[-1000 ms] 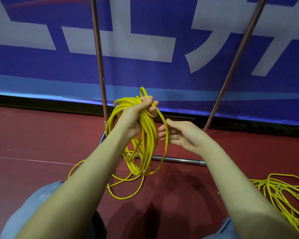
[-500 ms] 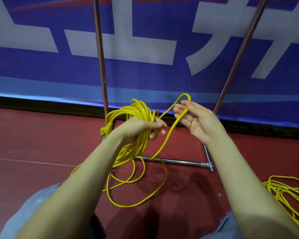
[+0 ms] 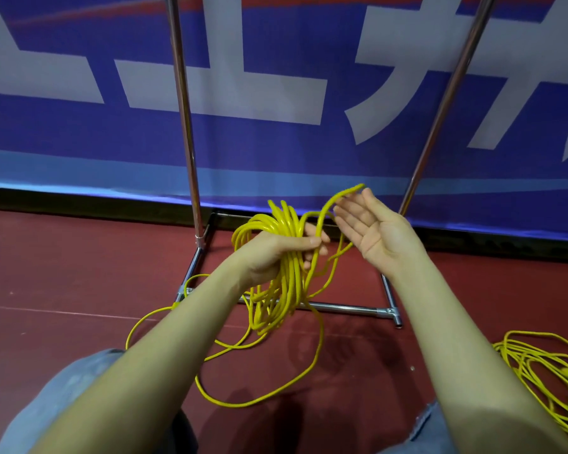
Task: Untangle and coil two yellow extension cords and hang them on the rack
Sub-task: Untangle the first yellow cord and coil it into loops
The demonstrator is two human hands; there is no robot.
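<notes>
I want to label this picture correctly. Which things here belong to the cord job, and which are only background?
Belong to the job:
- coiled cord, gripped by the left hand
- its next loop, lying over the open right hand
- second cord, tangled on the floor
- rack

Only background:
- blue banner
- red floor

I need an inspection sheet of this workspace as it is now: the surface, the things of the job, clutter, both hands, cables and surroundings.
Surface: dark red floor, with a small pale speck near the rack's base.
Job's things: coiled cord held in the air; second cord lying in a loose pile at the right; metal rack standing behind, nothing hung on the part in view.
Clutter: nothing seen.
Hands: left hand grips the coil; right hand is open, palm up, a loop over its fingertips.
Cables: loose tail trails on the floor.
Surroundings: blue banner with white lettering.
</notes>
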